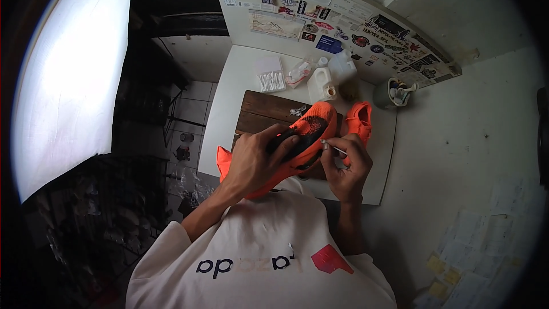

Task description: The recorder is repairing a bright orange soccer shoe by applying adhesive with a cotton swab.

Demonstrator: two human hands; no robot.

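A bright orange and black sports shoe (325, 115) is tilted in front of me, above the near part of a dark wooden board (257, 106). My left hand (251, 157) grips it across the middle, the fingers over its black area. In my right hand (350, 170), thumb and fingers pinch a thin white stick that looks like a cotton swab (338, 149). Its tip is close to the shoe's right side; whether they touch I cannot tell. The matching orange shoe (359, 121) stands to the right, partly behind my right hand.
On the white table (220, 103), a pack of white sticks (270, 74), pale plastic jugs (321, 86) and a grey bin (392, 94) stand beyond the board. A sticker-covered panel (343, 28) rises behind them. A wall is on the right; a bright white sheet (68, 74) hangs left.
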